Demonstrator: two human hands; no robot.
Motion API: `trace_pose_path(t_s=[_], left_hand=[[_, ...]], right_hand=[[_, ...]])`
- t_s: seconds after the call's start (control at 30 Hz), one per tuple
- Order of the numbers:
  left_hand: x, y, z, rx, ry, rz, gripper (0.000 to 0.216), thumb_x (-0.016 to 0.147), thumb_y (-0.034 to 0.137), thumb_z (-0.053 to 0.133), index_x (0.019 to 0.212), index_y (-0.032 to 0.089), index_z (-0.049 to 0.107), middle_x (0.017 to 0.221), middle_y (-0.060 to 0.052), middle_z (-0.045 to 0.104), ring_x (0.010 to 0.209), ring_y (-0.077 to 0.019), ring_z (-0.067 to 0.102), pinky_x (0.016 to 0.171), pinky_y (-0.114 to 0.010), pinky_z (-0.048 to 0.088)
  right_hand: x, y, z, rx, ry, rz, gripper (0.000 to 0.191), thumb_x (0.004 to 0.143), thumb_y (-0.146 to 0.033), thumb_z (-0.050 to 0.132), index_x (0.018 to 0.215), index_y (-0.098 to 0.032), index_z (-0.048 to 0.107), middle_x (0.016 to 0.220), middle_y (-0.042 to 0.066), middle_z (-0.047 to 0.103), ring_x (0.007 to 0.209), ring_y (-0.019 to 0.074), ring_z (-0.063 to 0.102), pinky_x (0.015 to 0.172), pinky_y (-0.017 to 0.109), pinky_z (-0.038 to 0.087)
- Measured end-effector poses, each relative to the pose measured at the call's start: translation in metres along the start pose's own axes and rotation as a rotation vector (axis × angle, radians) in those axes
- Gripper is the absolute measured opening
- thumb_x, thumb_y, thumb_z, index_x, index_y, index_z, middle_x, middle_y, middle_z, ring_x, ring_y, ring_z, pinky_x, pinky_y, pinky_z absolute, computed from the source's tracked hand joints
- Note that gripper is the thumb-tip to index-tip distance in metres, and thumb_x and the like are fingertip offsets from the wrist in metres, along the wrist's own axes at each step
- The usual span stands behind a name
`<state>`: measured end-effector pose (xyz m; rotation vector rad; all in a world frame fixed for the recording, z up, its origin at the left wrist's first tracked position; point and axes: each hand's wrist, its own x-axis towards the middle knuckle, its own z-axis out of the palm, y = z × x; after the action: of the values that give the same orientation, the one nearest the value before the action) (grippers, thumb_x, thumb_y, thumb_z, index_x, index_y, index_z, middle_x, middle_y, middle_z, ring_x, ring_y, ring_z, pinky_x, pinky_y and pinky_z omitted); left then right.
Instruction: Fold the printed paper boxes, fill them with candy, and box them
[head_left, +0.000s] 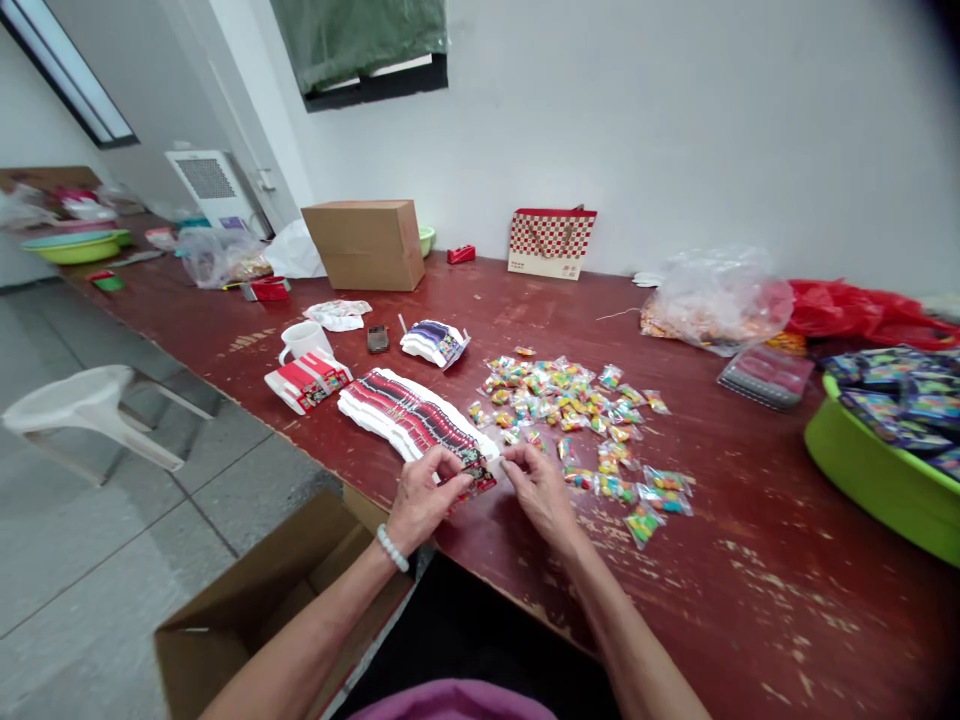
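Nearest, an open cardboard box [225, 630] sits below the table edge, beside the left forearm. At the edge of the red table [720, 600], the left hand [421, 500] pinches a small printed carton [484, 482] between thumb and fingers; the carton lies between the two hands. The right hand [538, 490] has its bent fingertips at the carton's pale end, though I cannot tell whether they grip it. Just beyond the left hand runs a row of flat cartons [409, 410]; beyond the right, scattered candy packets [570, 400]. Farther back stand a white mug [307, 342], a closed brown box [364, 248] and a checked bag [551, 240].
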<state>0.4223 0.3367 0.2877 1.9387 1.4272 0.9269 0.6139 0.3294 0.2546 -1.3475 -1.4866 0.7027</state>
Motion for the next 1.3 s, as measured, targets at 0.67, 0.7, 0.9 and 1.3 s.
trace_pose_path(t_s=[0.67, 0.7, 0.9, 1.3], left_hand=[[-0.045, 0.040, -0.013, -1.082, -0.773, -0.461, 0.033, 0.058, 0.035, 0.085, 0.072, 0.011, 0.066, 0.061, -0.005, 0.067, 0.052, -0.0185, 0.067, 0.053, -0.026, 0.052], [-0.047, 0.041, -0.013, -1.065, -0.717, -0.458, 0.032, 0.060, 0.033, 0.084, 0.075, 0.012, 0.066, 0.061, -0.004, 0.068, 0.051, -0.0185, 0.067, 0.052, -0.026, 0.052], [-0.055, 0.045, -0.013, -0.990, -0.571, -0.411, 0.039, 0.066, 0.037, 0.081, 0.091, 0.011, 0.067, 0.067, -0.005, 0.069, 0.053, -0.0175, 0.065, 0.053, -0.028, 0.053], [-0.090, 0.046, -0.011, -0.764, -0.084, -0.170, 0.062, 0.081, 0.025, 0.068, 0.133, 0.028, 0.035, 0.106, -0.004, 0.069, 0.089, -0.0191, 0.067, 0.080, -0.032, 0.054]], right_hand=[[-0.048, -0.087, -0.012, 0.696, -0.204, 0.293, 0.044, 0.086, -0.055, 0.060, 0.117, -0.024, 0.059, 0.071, -0.001, 0.060, 0.059, 0.0157, 0.059, 0.055, 0.027, 0.049], [-0.053, -0.087, -0.011, 0.719, -0.220, 0.293, 0.048, 0.086, -0.057, 0.060, 0.119, -0.023, 0.059, 0.068, -0.001, 0.060, 0.057, 0.0163, 0.059, 0.055, 0.027, 0.050], [-0.071, -0.080, 0.000, 0.702, -0.357, 0.318, 0.044, 0.086, -0.052, 0.063, 0.115, -0.019, 0.066, 0.063, -0.001, 0.060, 0.045, 0.0129, 0.052, 0.042, 0.023, 0.043], [-0.084, -0.084, 0.012, 0.512, 0.046, 0.171, 0.046, 0.089, -0.041, 0.062, 0.129, -0.022, 0.050, 0.095, 0.005, 0.071, 0.089, 0.0223, 0.066, 0.081, 0.034, 0.052]])
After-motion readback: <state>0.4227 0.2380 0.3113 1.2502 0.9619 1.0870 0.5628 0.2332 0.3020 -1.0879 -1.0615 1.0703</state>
